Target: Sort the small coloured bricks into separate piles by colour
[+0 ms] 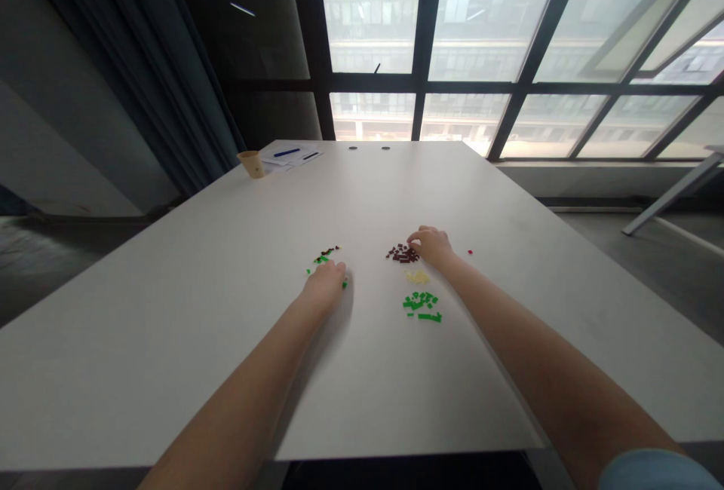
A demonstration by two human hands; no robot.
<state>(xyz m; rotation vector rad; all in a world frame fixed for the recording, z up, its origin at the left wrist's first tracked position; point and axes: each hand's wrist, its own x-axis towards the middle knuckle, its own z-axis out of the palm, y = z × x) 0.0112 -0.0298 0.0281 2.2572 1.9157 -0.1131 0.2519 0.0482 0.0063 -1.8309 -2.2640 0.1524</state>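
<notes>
Here, at a white table point(215, 271) by the windows point(370, 7), a person's right hand point(433, 246) has bent, close-set fingers at the right edge of the brown bits point(403, 253), with yellowish bits point(418, 277) and green bits point(420, 301) clustered nearer the person and one red bit point(470, 252) lying off to the right. The left hand point(326, 285) is curled down just beside a brown-and-green scatter point(322, 258); from here I cannot tell whether either hand grips anything. Farther back, at left, a cup point(252, 164) stands beside papers point(286, 161).
</notes>
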